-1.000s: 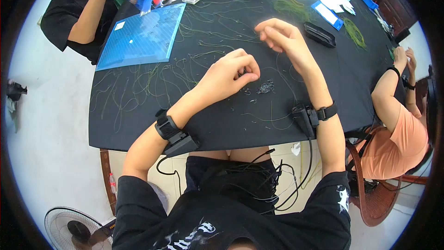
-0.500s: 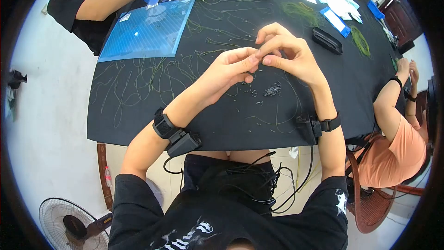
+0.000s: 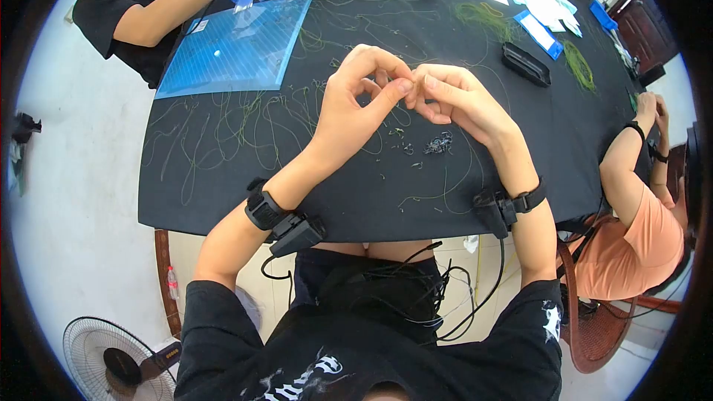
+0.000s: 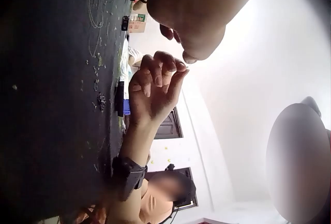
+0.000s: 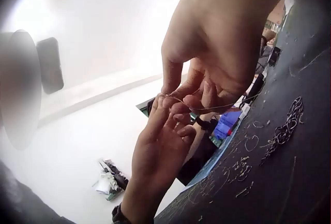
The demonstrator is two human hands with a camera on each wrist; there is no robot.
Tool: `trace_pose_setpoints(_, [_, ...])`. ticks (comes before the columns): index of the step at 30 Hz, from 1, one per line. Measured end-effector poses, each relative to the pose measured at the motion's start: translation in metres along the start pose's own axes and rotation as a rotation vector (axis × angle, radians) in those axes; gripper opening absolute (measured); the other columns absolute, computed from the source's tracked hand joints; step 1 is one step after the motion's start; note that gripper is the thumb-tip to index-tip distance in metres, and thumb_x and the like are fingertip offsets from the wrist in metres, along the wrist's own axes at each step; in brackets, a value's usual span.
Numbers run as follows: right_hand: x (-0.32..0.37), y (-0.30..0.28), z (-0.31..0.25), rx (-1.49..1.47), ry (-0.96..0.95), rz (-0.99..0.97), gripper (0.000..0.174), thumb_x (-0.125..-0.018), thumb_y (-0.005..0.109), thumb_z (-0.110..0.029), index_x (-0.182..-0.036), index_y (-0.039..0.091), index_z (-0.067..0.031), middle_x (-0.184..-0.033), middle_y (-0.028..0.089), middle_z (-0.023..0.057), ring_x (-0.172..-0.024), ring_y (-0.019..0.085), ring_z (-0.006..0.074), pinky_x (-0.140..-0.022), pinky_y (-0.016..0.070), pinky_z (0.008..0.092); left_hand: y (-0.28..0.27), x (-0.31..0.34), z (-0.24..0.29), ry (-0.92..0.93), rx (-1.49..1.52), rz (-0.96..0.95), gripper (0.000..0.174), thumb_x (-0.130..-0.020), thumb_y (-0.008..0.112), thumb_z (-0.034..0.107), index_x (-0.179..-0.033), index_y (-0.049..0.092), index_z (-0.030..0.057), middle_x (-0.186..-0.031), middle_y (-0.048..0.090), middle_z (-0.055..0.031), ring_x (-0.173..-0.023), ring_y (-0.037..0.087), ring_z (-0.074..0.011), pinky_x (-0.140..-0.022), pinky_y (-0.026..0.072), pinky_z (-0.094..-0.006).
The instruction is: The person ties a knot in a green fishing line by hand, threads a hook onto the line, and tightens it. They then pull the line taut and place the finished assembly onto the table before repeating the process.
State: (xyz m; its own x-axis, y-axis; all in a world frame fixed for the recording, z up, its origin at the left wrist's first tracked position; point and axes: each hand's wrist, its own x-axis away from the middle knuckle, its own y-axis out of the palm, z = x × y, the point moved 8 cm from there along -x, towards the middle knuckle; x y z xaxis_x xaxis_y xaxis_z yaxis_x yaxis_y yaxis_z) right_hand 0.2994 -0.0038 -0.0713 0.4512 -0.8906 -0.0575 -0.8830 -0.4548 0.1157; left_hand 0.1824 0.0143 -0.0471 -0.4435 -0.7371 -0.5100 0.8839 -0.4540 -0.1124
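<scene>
Over the dark table, both hands meet at the fingertips. My left hand pinches with thumb and index finger, and my right hand pinches right against it. A thin fishing line runs from the joined fingertips across the right palm in the right wrist view; its very end is hidden between the fingers. Below the hands lies a small heap of dark metal fish hooks, with a few loose pieces beside it. Strands of greenish line spread over the table left of the left hand.
A blue translucent folder lies at the left. Toward the back right are an open black case, a green coil of line and a blue-edged card. Other people sit at the left and right sides. Cables hang below the table edge.
The hands, apart a second ago, have come together at the fingertips. The left hand has left the hook heap, risen and turned; the right has moved in to meet it.
</scene>
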Motion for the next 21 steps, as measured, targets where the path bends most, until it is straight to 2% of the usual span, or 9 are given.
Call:
trace_pose_setpoints(2, [0.0,0.0,-0.002,-0.009,-0.007,-0.013,0.031,-0.091,0.055,-0.031,-0.089,0.061,-0.0013,-0.082,0.058,0.0019,-0.062,0.045,0.0039,-0.05,0.0327,0.0173,-0.002,0.0,0.005,0.025,-0.098,-0.003,0.008,-0.084,0.061,0.003,-0.091,0.058,0.0046,-0.095,0.053,-0.0005,-0.081,0.048,-0.0066,-0.068,0.0432,-0.0209])
trace_pose_setpoints(7, [0.002,-0.008,-0.012,0.14,-0.061,0.134,0.02,-0.086,0.063,-0.022,-0.084,0.061,-0.0014,-0.083,0.058,0.0035,-0.065,0.046,0.0056,-0.052,0.0341,0.0183,-0.004,-0.002,0.012,0.066,-0.196,0.005,0.008,-0.083,0.061,0.002,-0.09,0.059,0.0044,-0.1,0.053,-0.0022,-0.08,0.048,-0.0066,-0.066,0.0428,-0.0203])
trace_pose_setpoints(11, [0.002,-0.019,-0.031,0.501,-0.378,0.267,0.013,-0.084,0.064,-0.014,-0.082,0.064,-0.0008,-0.088,0.06,0.0033,-0.074,0.052,0.0083,-0.06,0.0393,0.0207,-0.005,-0.003,0.007,0.074,-0.191,0.048,0.006,-0.078,0.063,0.008,-0.084,0.061,0.0068,-0.095,0.058,-0.003,-0.078,0.051,-0.0112,-0.06,0.0426,-0.0224])
trace_pose_setpoints(14, [0.009,-0.03,-0.043,0.659,-0.511,0.419,0.01,-0.083,0.065,-0.011,-0.083,0.065,-0.001,-0.09,0.06,0.0023,-0.078,0.053,0.008,-0.062,0.0399,0.021,-0.003,-0.002,-0.003,0.035,-0.16,0.03,0.005,-0.078,0.063,0.009,-0.082,0.06,0.0069,-0.096,0.059,-0.0022,-0.083,0.052,-0.0141,-0.065,0.0432,-0.025])
trace_pose_setpoints(16, [0.014,-0.038,-0.047,0.667,-0.559,0.547,0.01,-0.084,0.064,-0.012,-0.086,0.065,-0.0025,-0.089,0.06,0.0008,-0.076,0.052,0.0054,-0.058,0.0377,0.0189,0.006,-0.001,0.002,0.082,-0.256,-0.131,0.005,-0.081,0.062,0.009,-0.085,0.06,0.0061,-0.099,0.059,-0.0042,-0.087,0.055,-0.0131,-0.072,0.0451,-0.0267])
trace_pose_setpoints(17, [0.02,-0.045,-0.043,0.514,-0.439,0.697,0.009,-0.084,0.063,-0.013,-0.088,0.066,-0.0051,-0.086,0.06,-0.0022,-0.069,0.047,0.0008,-0.052,0.031,0.0166,0.012,-0.001,0.005,0.106,-0.303,-0.213,0.005,-0.083,0.061,0.009,-0.086,0.06,0.0057,-0.101,0.059,-0.0052,-0.09,0.056,-0.0126,-0.075,0.046,-0.0275])
trace_pose_setpoints(18, [0.024,-0.055,-0.042,0.453,-0.446,0.781,0.01,-0.085,0.062,-0.014,-0.09,0.064,-0.0058,-0.08,0.058,-0.0035,-0.06,0.04,-0.001,-0.047,0.0234,0.0162,0.019,0.001,0.007,0.119,-0.256,-0.281,0.005,-0.083,0.061,0.009,-0.086,0.06,0.0056,-0.099,0.06,-0.0056,-0.09,0.056,-0.0134,-0.076,0.0462,-0.0283])
trace_pose_setpoints(20, [0.034,-0.074,-0.038,0.251,-0.462,0.889,0.011,-0.086,0.06,-0.014,-0.091,0.062,-0.004,-0.074,0.053,-0.0038,-0.055,0.035,0.0004,-0.045,0.0211,0.0172,0.033,0.005,0.013,0.146,-0.162,-0.419,0.005,-0.083,0.061,0.01,-0.085,0.06,0.0055,-0.095,0.063,-0.0063,-0.091,0.058,-0.0149,-0.079,0.0466,-0.0299])
trace_pose_setpoints(21, [0.038,-0.082,-0.039,0.224,-0.475,0.94,0.011,-0.087,0.057,-0.013,-0.093,0.059,-0.0031,-0.071,0.05,-0.0027,-0.053,0.034,0.0023,-0.044,0.0209,0.0178,0.042,0.009,0.01,-0.009,0.003,-0.521,0.007,-0.085,0.06,0.01,-0.087,0.061,0.004,-0.091,0.065,-0.0071,-0.09,0.061,-0.0164,-0.081,0.0476,-0.031])
